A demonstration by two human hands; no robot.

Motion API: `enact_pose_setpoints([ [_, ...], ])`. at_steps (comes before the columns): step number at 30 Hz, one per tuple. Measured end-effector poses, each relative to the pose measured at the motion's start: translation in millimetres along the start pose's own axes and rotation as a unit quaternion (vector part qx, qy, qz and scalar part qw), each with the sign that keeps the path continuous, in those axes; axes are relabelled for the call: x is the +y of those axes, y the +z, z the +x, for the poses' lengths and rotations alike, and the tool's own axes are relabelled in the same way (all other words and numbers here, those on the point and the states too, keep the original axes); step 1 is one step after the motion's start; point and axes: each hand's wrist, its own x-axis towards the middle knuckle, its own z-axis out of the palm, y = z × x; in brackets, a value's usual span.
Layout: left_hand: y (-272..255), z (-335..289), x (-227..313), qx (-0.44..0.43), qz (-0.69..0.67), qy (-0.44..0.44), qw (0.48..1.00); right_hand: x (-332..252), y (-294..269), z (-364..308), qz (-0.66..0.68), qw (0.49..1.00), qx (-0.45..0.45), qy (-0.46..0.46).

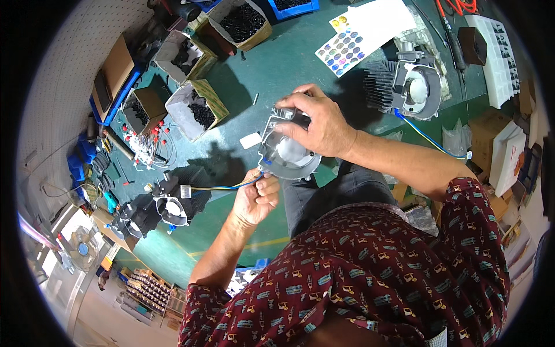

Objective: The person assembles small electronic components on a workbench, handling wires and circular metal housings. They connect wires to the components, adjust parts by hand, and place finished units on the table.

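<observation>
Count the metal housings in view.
4: a held housing in the right hand; a finned housing at right; at left, an inner housing and an outer housing. Others may be hidden.

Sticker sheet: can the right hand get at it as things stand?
Probably yes: the sticker sheet lies beyond the right hand, with nothing visible standing between them. That hand is gripping the grey housing, though, so it would likely have to let go first.

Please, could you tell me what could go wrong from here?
The left hand pinches the cable close to the grey unit; a hard pull might strain the cable. The right hand holds the unit near the front edge of the table, so a loose grip might let it fall.
</observation>
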Motion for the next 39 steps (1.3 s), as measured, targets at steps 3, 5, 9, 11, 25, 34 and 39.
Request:
enact_pose_setpoints([
  [3,2.2,0.6,-0.6,-0.004,0.025,0.005,1.0,0.2,4.0,-0.9,-0.016,1.0,0.011,-0.003],
  [5,11.6,-0.7,1.1,0.025,0.128,0.029,0.991,-0.7,1.4,-0.2,-0.005,1.0,-0.005,0.013],
  [9,19.0,-9.3,18.3,0.071,0.456,0.092,0.882,5.6,2.3,0.0,-0.024,0.999,0.013,-0.033],
  [11,22.7,-10.1,27.4,0.071,0.507,0.086,0.854,3.5,2.0,-1.7,0.008,1.0,0.016,-0.005],
  [25,24.6,-0.6,18.8,0.052,0.903,0.397,0.158,-2.6,2.8,-6.9,0.022,0.999,0.022,0.012],
  [34,15.8,-5.4,-12.3,0.2,0.784,0.369,0.457,2.7,2.8,-9.6,-0.007,0.999,0.04,-0.024],
  [39,25.3,-4.0,-7.7,0.175,0.732,0.309,0.581,1.9,6.3,-10.2,0.008,0.999,0.047,-0.001],
])
